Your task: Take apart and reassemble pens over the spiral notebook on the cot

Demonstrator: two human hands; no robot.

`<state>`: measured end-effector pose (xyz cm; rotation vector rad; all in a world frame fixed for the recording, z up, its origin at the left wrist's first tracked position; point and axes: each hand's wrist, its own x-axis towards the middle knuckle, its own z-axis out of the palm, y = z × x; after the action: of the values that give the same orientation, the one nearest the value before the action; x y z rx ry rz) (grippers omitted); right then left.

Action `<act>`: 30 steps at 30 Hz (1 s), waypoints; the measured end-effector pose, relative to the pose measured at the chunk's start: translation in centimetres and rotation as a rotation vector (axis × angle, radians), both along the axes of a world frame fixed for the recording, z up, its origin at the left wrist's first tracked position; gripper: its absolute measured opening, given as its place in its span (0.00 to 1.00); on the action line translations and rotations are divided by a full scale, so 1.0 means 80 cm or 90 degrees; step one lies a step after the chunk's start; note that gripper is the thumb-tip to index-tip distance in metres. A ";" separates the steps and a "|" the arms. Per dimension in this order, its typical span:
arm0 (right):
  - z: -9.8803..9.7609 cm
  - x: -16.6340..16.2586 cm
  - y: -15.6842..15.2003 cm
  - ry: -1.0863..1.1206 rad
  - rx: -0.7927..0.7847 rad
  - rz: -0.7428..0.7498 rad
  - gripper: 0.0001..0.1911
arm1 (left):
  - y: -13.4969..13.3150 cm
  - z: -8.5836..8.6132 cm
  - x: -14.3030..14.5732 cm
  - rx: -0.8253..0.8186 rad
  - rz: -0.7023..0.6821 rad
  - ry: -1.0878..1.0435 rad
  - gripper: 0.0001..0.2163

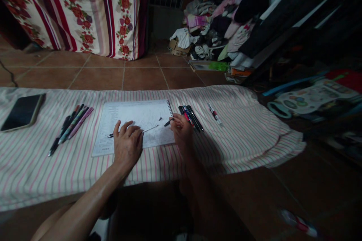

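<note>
My left hand (pixel 128 144) rests on a spiral notebook (pixel 135 118) lying on a striped cloth (pixel 240 135). Its fingers are curled over a thin pen refill (pixel 149 129) that sticks out to the right. My right hand (pixel 181 130) is at the notebook's right edge, pinched on a short black pen part (pixel 168 122). A tiny dark piece (pixel 160 118) lies on the page between the hands. A bundle of pens (pixel 191 118) lies just right of my right hand.
More pens (pixel 70 126) lie left of the notebook, and a phone (pixel 22 112) sits at the cloth's far left. A single marker (pixel 215 114) lies to the right. A clothes pile (pixel 226 19) and a flowered bedsheet (pixel 79 7) stand beyond on the tiled floor.
</note>
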<state>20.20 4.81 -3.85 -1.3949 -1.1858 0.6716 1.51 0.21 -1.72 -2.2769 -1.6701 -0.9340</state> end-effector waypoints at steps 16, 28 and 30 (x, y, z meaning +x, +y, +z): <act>0.003 -0.004 -0.005 -0.301 0.023 0.009 0.15 | 0.003 -0.003 0.007 -0.012 0.030 0.028 0.07; -0.001 -0.006 -0.009 -0.356 0.124 0.016 0.15 | 0.004 -0.006 0.006 -0.016 0.027 0.011 0.07; -0.003 -0.005 -0.009 -0.375 0.145 0.023 0.15 | 0.004 -0.005 0.006 -0.015 0.026 0.008 0.07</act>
<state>19.78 4.11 -4.07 -1.4180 -1.6909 0.1307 2.01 0.51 -2.15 -2.2504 -1.7249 -0.8946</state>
